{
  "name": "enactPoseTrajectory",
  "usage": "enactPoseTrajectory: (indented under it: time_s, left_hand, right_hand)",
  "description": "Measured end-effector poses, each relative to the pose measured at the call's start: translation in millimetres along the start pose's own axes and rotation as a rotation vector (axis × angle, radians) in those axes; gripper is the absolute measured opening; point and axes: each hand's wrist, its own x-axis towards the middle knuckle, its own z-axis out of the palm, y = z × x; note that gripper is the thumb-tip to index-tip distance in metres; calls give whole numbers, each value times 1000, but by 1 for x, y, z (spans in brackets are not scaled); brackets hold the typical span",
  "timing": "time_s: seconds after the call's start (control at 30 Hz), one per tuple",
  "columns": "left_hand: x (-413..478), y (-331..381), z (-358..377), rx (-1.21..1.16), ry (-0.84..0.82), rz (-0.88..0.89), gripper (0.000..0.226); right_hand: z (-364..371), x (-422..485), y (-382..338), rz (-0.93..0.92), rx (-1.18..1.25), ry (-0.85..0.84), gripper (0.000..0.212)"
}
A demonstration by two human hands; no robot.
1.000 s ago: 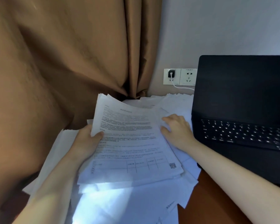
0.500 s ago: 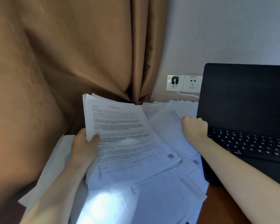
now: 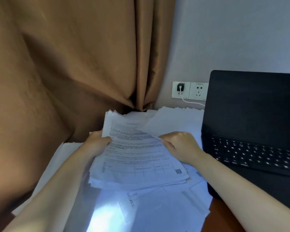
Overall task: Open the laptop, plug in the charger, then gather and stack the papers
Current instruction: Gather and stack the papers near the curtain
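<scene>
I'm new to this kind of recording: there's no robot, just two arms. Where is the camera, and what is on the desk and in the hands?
There is no machine here. A person works bare-handed, and the single camera sits on their head, looking forward and down. The left hand grips a sheaf of printed papers, thumb on top. The right hand pinches the edge of a single sheet. Other loose papers lie scattered on the wooden desk. At the right stands an open laptop, its screen dark. A black charger sits in the wall socket, its white cable running behind the laptop. A brown curtain hangs at the left.
</scene>
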Motion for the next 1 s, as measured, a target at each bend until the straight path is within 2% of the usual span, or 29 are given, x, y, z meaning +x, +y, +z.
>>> enactPoseTrajectory:
  time_s: [0.07, 0.13, 0.2, 0.3, 0.37, 0.4, 0.47, 0.57, 0.63, 0.77, 0.83, 0.9, 1.0]
  left_hand:
    - [0, -4, 1, 9, -13, 20, 30]
    - [-1, -8, 5, 35, 17, 90, 32]
    - [-2, -10, 7, 50, 46, 160, 31]
    - [-1, -14, 6, 20, 88, 202, 24]
    - [-1, -15, 3, 6, 119, 211, 21]
    - [0, -15, 2, -4, 130, 215, 20]
    - [0, -15, 0, -27, 148, 226, 17]
    - [-1, -13, -7, -62, 215, 227, 17]
    - [0, -15, -15, -91, 283, 198, 22]
    - [2, -18, -28, -172, 330, 108, 26]
    - [3, -17, -31, -210, 318, 69, 26]
    - [1, -16, -33, -223, 289, 48, 27]
    - [-2, -14, -31, -153, 212, 75, 25]
  right_hand:
    - [-4, -1, -1, 168, 219, -166, 48]
    - [-8, -2, 0, 274, 345, -215, 45]
    - [-13, -1, -2, 290, 259, -321, 42]
    - [-25, 3, -4, 340, 252, -408, 62]
    - [-29, 6, -7, 342, 226, -454, 66]
    - [-30, 9, -7, 351, 202, -474, 61]
    - [-27, 11, -5, 350, 108, -468, 36]
    - [-19, 8, -6, 364, -48, -382, 3]
    - [-12, 5, -3, 460, -80, -271, 22]
    - [-11, 6, 6, 567, 60, 90, 34]
    - [-15, 10, 2, 496, 149, 256, 37]
    - [-21, 13, -10, 339, 214, 391, 32]
    - [-32, 20, -27, 130, 210, 471, 22]
